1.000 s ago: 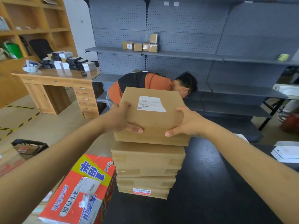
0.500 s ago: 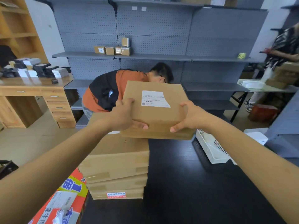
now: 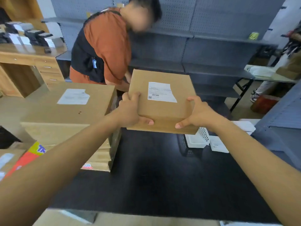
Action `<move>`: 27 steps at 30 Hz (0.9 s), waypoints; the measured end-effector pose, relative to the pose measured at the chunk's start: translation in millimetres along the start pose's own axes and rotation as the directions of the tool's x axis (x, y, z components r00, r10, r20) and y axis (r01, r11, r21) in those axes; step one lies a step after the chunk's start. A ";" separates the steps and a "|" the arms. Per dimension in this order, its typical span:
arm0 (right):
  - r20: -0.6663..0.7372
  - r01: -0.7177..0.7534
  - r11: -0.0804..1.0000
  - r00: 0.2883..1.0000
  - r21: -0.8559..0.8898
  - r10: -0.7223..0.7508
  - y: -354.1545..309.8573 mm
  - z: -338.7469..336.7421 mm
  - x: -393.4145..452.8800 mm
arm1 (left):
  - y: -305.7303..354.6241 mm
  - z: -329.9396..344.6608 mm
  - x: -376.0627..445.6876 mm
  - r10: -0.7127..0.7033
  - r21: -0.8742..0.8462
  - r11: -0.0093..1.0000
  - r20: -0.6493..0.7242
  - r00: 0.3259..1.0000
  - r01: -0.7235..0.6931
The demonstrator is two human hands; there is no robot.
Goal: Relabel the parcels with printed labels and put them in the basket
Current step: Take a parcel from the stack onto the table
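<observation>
I hold a flat brown cardboard parcel (image 3: 162, 110) in the air above the black table (image 3: 154, 180). A white printed label (image 3: 160, 92) with a barcode is stuck on its top. My left hand (image 3: 130, 110) grips its left near corner, thumb under the front edge. My right hand (image 3: 198, 115) grips the right near corner the same way. To the left stands a stack of several similar parcels (image 3: 68, 118), the top one bearing a torn white label (image 3: 73, 96). A white perforated basket (image 3: 197, 139) sits on the table just below the held parcel's right corner, partly hidden by it.
A person in an orange and black top (image 3: 101, 46) bends over right behind the stack and the held parcel. A red and yellow carton (image 3: 24, 159) sits at the left table edge. Grey shelving (image 3: 211, 51) runs behind. A wooden desk (image 3: 29, 62) stands at back left.
Both hands have carried the parcel off the stack to the right and lower, over the table near the white basket. The person behind has straightened a little.
</observation>
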State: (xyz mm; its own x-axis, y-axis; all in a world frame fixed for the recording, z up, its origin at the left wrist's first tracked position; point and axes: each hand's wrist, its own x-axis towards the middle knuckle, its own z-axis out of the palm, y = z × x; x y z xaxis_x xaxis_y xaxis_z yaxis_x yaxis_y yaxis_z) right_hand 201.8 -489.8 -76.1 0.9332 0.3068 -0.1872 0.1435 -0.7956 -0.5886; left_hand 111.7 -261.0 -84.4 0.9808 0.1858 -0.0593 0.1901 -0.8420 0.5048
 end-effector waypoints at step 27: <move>0.172 -0.134 0.991 0.977 0.026 0.128 174.6 213.2 36.0 | -109.2 240.7 1.7 -0.203 -0.094 0.972 0.137 0.970 0.216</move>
State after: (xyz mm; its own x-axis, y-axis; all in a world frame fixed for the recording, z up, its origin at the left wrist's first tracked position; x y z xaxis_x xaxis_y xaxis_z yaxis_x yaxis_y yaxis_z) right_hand 190.2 -506.3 -353.2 0.8733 0.2879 -0.3930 0.0084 -0.8154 -0.5788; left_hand 103.2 -290.6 -346.9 0.9185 0.2814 -0.2778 0.3928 -0.7307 0.5583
